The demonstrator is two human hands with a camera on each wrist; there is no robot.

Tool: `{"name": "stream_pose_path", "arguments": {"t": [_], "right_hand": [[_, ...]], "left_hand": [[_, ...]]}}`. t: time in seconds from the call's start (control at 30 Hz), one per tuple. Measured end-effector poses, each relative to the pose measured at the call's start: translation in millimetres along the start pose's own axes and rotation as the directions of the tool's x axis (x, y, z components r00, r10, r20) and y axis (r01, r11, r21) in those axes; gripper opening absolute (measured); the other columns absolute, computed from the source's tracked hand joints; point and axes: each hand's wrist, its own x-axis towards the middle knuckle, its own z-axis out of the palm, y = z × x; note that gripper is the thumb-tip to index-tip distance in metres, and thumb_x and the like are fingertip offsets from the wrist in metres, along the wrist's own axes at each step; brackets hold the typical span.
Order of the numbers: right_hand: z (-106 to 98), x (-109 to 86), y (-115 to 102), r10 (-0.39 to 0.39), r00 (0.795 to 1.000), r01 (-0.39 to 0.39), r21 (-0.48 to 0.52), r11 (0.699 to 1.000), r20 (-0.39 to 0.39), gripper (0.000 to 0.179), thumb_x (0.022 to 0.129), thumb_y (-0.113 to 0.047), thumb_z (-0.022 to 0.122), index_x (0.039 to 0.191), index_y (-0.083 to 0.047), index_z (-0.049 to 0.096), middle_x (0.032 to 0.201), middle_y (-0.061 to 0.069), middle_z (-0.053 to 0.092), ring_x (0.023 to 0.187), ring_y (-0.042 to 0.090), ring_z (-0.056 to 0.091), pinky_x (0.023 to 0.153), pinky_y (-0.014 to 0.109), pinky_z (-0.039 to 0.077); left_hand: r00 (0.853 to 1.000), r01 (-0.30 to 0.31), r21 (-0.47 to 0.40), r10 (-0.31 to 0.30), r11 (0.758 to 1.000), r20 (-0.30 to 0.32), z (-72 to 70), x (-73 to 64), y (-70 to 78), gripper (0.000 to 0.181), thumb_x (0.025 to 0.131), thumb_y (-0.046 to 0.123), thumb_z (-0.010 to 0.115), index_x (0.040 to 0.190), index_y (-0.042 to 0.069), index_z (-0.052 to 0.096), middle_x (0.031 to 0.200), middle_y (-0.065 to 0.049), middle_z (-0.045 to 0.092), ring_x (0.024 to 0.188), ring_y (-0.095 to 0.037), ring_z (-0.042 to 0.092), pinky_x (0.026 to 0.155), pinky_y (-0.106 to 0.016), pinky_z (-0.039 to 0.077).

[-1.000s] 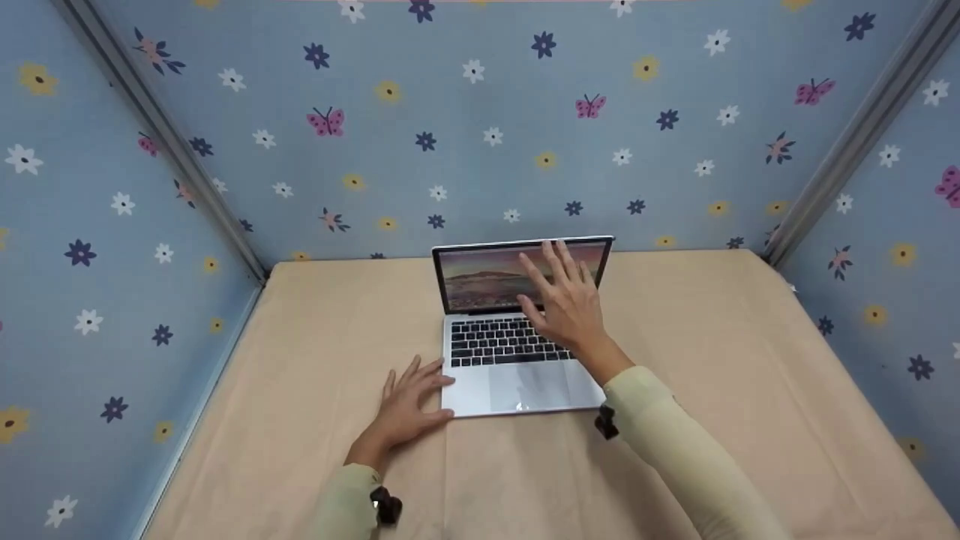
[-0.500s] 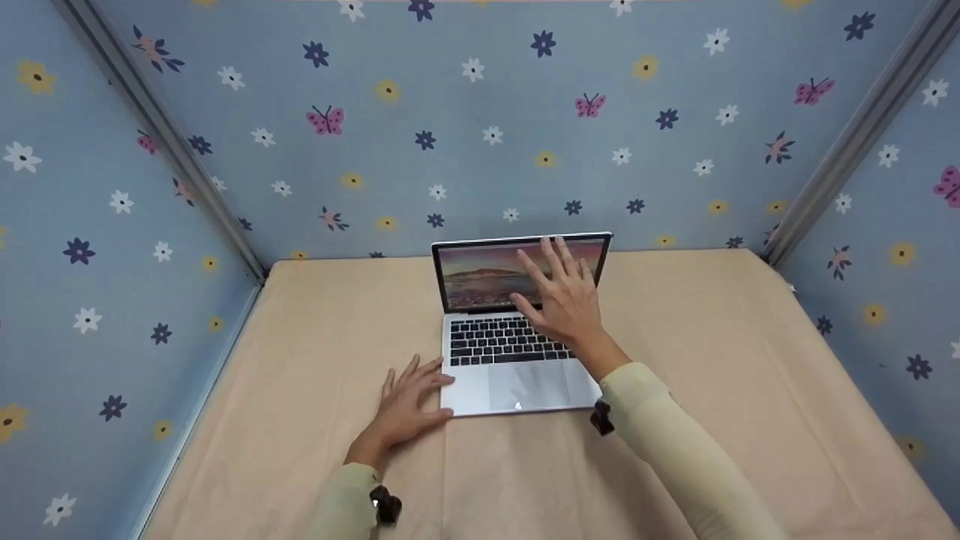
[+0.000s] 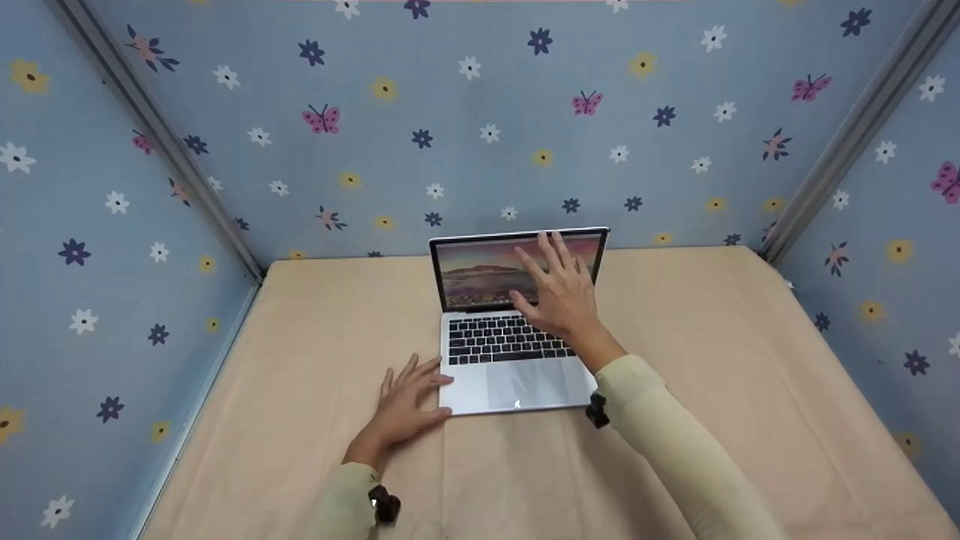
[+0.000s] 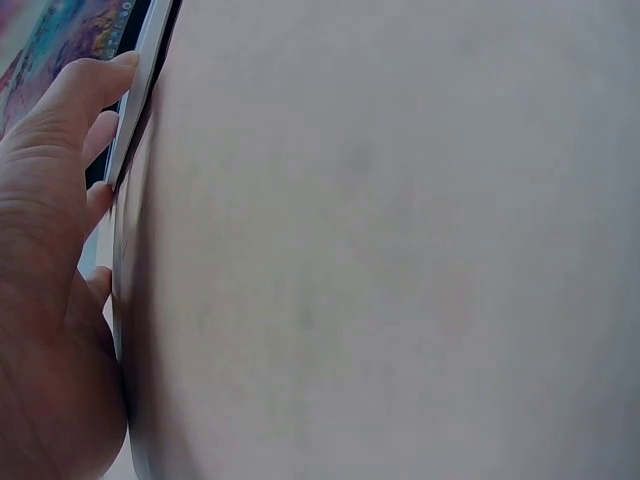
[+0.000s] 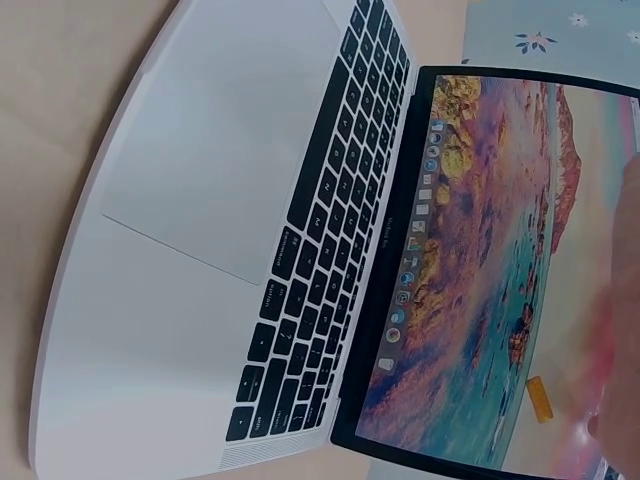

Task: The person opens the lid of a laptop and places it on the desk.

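A silver laptop (image 3: 469,390) stands open on the table, its screen (image 3: 480,277) lit with a landscape wallpaper. My left hand (image 3: 405,405) rests at the laptop's front left side, thumb and index fingertips over the edge by the palm rest. With fingers spread, my right hand (image 3: 566,300) reaches over the keyboard (image 3: 480,341) and lies against the right half of the screen, fingertips at the top rim. That hand hides part of the screen and some right-hand keys. In the right wrist view the trackpad (image 5: 220,130) shows, and a few fingers appear at the right border.
A beige cloth covers the table (image 3: 337,315). Blue walls (image 3: 487,90) with flowers and butterflies enclose its back and sides, with grey metal posts (image 3: 172,150) at the corners. The laptop lid stands near the back wall.
The screen's top edge has risen slightly in the head view, so the lid leans farther back. My right hand has moved slightly up and left with it. My left hand stays put.
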Motion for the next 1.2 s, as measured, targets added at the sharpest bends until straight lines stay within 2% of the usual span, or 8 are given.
{"name": "stream_pose_path", "arguments": {"t": [0.17, 0.5, 0.73, 0.97, 1.1, 1.2], "right_hand": [[-1, 3.7, 1, 0.005, 1.0, -0.004, -0.017, 1.0, 0.029, 0.075, 0.106, -0.056, 0.068, 0.172, -0.028, 0.048, 0.183, 0.02, 0.039, 0.173, 0.043, 0.035, 0.125, 0.072, 0.05], [-2, 11.4, 1, 0.01, 0.998, -0.01, 0.007, 1.0, 0.062, 0.072, 0.106, -0.055, 0.067, 0.17, -0.027, 0.051, 0.183, 0.022, 0.037, 0.173, 0.046, 0.033, 0.125, 0.073, 0.05], [-3, 14.7, 2, 0.019, 0.995, -0.02, 0.002, 1.0, 0.095, 0.071, 0.106, -0.056, 0.066, 0.169, -0.028, 0.052, 0.185, 0.021, 0.034, 0.174, 0.044, 0.032, 0.124, 0.074, 0.051], [-3, 17.2, 2, 0.027, 0.992, -0.031, 0.035, 0.999, 0.122, 0.07, 0.107, -0.056, 0.066, 0.169, -0.027, 0.052, 0.186, 0.021, 0.03, 0.176, 0.044, 0.028, 0.119, 0.078, 0.052], [-6, 20.4, 3, 0.037, 0.987, -0.045, 0.051, 0.998, 0.156, 0.071, 0.107, -0.057, 0.066, 0.17, -0.027, 0.051, 0.187, 0.02, 0.028, 0.177, 0.042, 0.025, 0.121, 0.079, 0.05], [-8, 23.1, 4, 0.044, 0.981, -0.056, 0.055, 0.997, 0.187, 0.072, 0.108, -0.058, 0.065, 0.171, -0.028, 0.049, 0.189, 0.018, 0.026, 0.178, 0.041, 0.022, 0.124, 0.08, 0.048]], "left_hand": [[1.0, -0.025, -0.002, 0.025, 1.0, -0.013, 0.8, -0.6, -3.3, 0.048, 0.09, 0.047, 0.088, 0.134, 0.033, 0.078, 0.174, -0.007, 0.056, 0.17, -0.058, 0.028, 0.132, -0.09, 0.003], [1.0, -0.008, -0.019, 0.008, 1.0, 0.004, -2.4, 0.0, 3.8, 0.049, 0.089, 0.043, 0.088, 0.135, 0.029, 0.078, 0.175, -0.01, 0.055, 0.171, -0.059, 0.026, 0.133, -0.089, -0.001], [1.0, -0.005, -0.013, 0.005, 1.0, 0.007, -2.5, -0.7, 2.8, 0.049, 0.089, 0.043, 0.088, 0.135, 0.03, 0.078, 0.175, -0.009, 0.055, 0.171, -0.059, 0.026, 0.133, -0.089, -0.001], [0.998, 0.037, 0.016, -0.037, 0.999, 0.045, -4.2, -0.9, 6.4, 0.05, 0.091, 0.041, 0.087, 0.138, 0.026, 0.077, 0.177, -0.009, 0.052, 0.173, -0.056, 0.023, 0.134, -0.088, -0.001], [0.994, 0.073, 0.035, -0.076, 0.997, 0.08, -6.2, 0.2, 9.6, 0.051, 0.094, 0.042, 0.086, 0.14, 0.024, 0.076, 0.18, -0.008, 0.049, 0.176, -0.053, 0.02, 0.136, -0.086, -0.002], [0.993, 0.08, 0.044, -0.084, 0.996, 0.085, -6.7, 0.6, 9.7, 0.052, 0.094, 0.043, 0.086, 0.141, 0.024, 0.076, 0.18, -0.007, 0.048, 0.176, -0.052, 0.02, 0.136, -0.085, -0.003]]}}
